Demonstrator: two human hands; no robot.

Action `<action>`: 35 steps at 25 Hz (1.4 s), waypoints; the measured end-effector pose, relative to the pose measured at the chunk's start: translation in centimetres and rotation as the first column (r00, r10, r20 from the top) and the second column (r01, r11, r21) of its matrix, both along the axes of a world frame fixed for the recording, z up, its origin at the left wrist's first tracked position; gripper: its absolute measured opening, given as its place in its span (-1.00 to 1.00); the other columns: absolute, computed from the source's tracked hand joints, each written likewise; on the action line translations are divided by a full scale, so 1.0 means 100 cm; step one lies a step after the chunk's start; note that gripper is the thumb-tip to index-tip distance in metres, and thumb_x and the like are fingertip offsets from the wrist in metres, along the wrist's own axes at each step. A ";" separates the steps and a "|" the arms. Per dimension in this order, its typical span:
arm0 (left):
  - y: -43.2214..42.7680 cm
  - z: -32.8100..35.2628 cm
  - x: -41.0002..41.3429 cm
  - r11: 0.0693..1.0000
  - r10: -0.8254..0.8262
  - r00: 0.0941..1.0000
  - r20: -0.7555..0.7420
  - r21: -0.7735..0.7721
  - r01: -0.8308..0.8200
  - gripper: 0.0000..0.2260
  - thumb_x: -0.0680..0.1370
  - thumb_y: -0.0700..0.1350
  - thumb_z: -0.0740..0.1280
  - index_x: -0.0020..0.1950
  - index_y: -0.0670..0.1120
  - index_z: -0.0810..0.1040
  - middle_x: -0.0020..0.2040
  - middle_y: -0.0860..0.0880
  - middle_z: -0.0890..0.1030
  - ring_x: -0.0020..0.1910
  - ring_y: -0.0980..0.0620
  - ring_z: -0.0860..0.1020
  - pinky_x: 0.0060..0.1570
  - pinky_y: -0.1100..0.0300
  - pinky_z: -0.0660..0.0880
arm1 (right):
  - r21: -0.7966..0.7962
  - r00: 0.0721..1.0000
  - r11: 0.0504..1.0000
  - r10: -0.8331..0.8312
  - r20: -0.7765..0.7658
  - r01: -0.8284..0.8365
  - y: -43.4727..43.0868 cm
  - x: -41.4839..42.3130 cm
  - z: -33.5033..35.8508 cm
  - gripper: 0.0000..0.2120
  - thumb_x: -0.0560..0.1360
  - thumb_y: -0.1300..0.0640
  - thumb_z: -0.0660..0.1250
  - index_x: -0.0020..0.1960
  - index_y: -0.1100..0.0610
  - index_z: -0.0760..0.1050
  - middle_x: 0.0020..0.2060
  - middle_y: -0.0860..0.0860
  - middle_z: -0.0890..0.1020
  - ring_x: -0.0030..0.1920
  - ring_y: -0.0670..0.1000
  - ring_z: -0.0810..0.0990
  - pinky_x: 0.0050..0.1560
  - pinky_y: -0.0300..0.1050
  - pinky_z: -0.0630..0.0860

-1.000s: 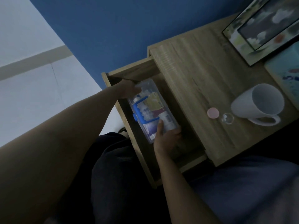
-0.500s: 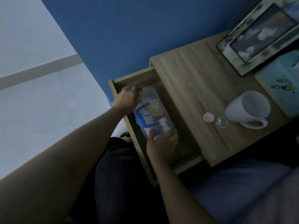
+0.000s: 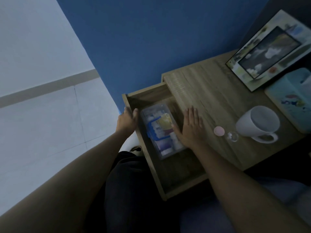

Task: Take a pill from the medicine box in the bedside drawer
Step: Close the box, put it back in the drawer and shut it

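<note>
Clear medicine box [image 3: 160, 130] with blue latch lies inside the open bedside drawer [image 3: 168, 179], toward its far end; contents blurred. Left hand [image 3: 126, 121] grips the drawer's outer front edge, fingers curled over the wood; right hand [image 3: 191, 127] is flat with fingers spread apart, thumb touching the box's right side. On the counter [image 3: 210, 98]: pink cap [image 3: 219, 131], small clear sphere [image 3: 233, 136], white mug [image 3: 258, 124].

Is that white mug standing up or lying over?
Tipped over: the white mug lies on its side on the bedside table, mouth facing sideways.
</note>
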State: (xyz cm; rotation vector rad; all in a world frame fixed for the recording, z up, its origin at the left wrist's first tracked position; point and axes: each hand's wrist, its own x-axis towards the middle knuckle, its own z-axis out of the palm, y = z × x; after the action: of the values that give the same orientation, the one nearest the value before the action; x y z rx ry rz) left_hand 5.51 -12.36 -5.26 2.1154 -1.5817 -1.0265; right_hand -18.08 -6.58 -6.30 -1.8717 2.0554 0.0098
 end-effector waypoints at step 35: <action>-0.059 0.039 -0.079 0.970 -0.163 0.921 -0.355 0.112 0.215 -0.43 0.60 0.17 -0.06 0.40 -0.20 0.36 0.41 -0.21 0.40 0.37 -0.17 0.39 0.41 -0.10 0.26 | 0.040 0.996 0.998 -0.048 0.071 0.045 0.002 0.008 0.018 -0.33 0.59 -0.15 -0.07 0.50 0.20 -0.24 0.53 0.13 -0.19 0.52 0.09 -0.24 0.50 0.05 -0.21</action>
State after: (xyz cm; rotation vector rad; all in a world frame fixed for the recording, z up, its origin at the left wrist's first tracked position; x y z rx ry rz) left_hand -2.41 -18.25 -1.38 1.7654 -1.5943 -1.5290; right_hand -17.24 -6.33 -4.49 -1.7750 2.0356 -0.0287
